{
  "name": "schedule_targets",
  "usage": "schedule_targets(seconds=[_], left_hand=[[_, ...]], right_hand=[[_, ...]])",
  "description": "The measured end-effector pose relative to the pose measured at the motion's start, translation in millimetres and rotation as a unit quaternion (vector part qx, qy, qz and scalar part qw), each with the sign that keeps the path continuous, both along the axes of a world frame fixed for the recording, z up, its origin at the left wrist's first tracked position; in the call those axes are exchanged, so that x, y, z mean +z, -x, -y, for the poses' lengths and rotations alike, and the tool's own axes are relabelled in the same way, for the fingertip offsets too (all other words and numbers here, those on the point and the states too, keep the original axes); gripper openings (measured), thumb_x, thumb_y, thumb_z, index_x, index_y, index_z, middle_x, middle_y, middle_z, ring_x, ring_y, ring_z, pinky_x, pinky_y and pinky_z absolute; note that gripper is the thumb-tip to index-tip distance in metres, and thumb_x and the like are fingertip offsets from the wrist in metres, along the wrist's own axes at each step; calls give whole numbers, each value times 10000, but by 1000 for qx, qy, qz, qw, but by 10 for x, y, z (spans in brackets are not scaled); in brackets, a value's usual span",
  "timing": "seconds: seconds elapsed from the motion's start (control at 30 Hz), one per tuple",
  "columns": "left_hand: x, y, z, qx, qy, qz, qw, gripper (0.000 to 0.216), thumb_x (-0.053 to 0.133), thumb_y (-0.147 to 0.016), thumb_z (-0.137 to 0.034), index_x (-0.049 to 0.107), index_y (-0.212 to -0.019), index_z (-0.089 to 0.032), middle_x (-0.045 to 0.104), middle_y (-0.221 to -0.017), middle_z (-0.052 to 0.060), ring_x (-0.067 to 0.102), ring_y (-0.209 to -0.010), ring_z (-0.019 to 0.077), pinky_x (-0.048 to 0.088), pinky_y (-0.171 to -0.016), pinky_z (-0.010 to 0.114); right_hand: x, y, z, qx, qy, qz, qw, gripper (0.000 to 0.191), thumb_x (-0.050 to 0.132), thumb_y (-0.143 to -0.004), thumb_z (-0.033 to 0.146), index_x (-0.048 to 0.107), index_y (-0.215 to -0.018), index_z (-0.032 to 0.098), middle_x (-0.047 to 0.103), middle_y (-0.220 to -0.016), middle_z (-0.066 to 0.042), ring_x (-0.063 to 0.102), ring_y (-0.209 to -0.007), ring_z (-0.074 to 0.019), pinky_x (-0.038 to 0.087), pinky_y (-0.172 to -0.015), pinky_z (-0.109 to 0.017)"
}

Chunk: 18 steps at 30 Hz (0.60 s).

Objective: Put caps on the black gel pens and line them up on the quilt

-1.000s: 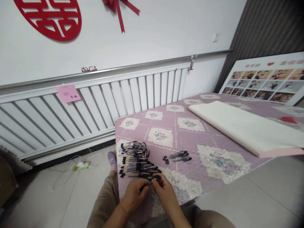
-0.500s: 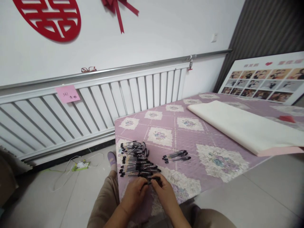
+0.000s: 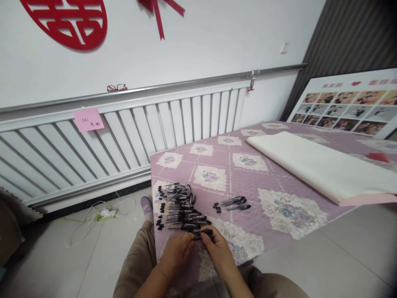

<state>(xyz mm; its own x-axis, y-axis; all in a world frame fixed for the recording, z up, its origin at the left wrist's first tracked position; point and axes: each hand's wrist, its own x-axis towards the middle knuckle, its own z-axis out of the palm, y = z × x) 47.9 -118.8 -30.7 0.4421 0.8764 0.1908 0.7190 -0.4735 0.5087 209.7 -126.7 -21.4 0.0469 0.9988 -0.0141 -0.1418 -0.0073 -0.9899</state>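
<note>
A black-capped pen [image 3: 204, 234] lies between my two hands, just in front of a heap of similar pens. My right hand [image 3: 217, 248] pinches its capped end between thumb and fingers. My left hand [image 3: 178, 250] is closed round the other end, most of which its fingers hide. The pile of clear-barrelled pens with black caps [image 3: 178, 207] spreads along the left side of the purple flowered cloth [image 3: 214, 161]. To the right of it, a small separate group of pens [image 3: 231, 203] lies on the cloth.
A folded cream sheet [image 3: 310, 161] covers the cloth's right part. Behind stands a white radiator [image 3: 130, 140] with a pink note [image 3: 89, 119] on it. A photo board [image 3: 347, 103] leans at the back right. On the floor at left are a power strip [image 3: 107, 214] and cables.
The right hand's fingers have shifted slightly, showing more of the pen's black cap. The camera view has moved a little; both hands stay at the near side of the pile.
</note>
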Motion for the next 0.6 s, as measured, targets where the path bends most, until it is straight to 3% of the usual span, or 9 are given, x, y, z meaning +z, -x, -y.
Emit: schedule_targets(seconds=[0.13, 0.3, 0.4, 0.53, 0.6], left_hand=[[17, -4, 5, 7, 8, 5, 1000, 258, 351, -906, -238, 602, -948, -197, 668, -853, 53, 604, -788, 195, 415, -675, 269], [43, -11, 18, 16, 5, 8, 1000, 248, 381, -897, -246, 620, -948, -203, 668, -849, 51, 601, -788, 198, 418, -677, 272], [52, -17, 27, 15, 0, 20, 1000, 237, 408, -892, -253, 629, -966, -211, 672, -861, 46, 600, -798, 194, 422, -689, 273], [58, -27, 31, 11, -6, 14, 1000, 230, 433, -888, -254, 640, -983, -221, 672, -871, 44, 599, -825, 200, 424, -718, 285], [51, -31, 31, 17, -10, 5, 1000, 217, 449, -883, -251, 643, -978, -222, 670, -876, 46, 596, -836, 206, 425, -725, 292]], right_hand=[[-9, -40, -15, -23, 22, -37, 999, 308, 654, -702, 456, 610, -871, 202, 530, -602, 43, 512, -543, -125, 433, -532, -243], [-99, -302, -105, -135, 25, -61, 989, 371, 640, -704, 478, 571, -961, 220, 541, -626, 54, 534, -550, -129, 457, -564, -259], [-122, -467, -129, -177, 14, 43, 983, 352, 630, -700, 454, 574, -944, 207, 571, -622, 36, 550, -552, -149, 460, -556, -272], [-83, -492, -91, -155, -71, 230, 958, 191, 577, -724, 354, 605, -845, 209, 652, -809, -37, 609, -778, -201, 483, -741, -328], [-65, -445, -76, -144, -115, 289, 939, 111, 542, -729, 289, 598, -795, 219, 635, -808, -39, 599, -807, -206, 478, -762, -336]])
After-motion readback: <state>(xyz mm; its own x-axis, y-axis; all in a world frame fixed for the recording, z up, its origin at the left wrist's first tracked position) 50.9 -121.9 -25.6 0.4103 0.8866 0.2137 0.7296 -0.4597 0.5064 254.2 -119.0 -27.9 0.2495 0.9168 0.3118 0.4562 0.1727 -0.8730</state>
